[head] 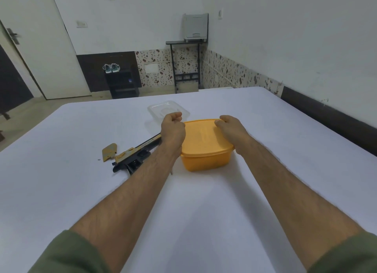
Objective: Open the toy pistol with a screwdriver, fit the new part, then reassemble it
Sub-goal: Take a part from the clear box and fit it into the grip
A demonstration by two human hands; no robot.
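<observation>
The black and gold toy pistol point(134, 155) lies on the white sheet, its barrel passing under my left wrist. A detached gold panel point(109, 149) and a tiny screw point(99, 159) lie just left of it. A yellow tub with its lid point(204, 138) on stands to the pistol's right. My left hand point(173, 128) is curled into a fist at the lid's far left corner, with nothing visible in it. My right hand point(230, 128) curls its fingers over the lid's far right edge. A thin metal tip point(172, 172) pokes out beside my left forearm.
A clear plastic container point(163, 109) lies just behind my left hand. The white sheet point(265, 130) spreads wide on all sides. Beyond its far edge are a dark shoe rack point(122, 83) and a black stand point(185, 65) against the wall.
</observation>
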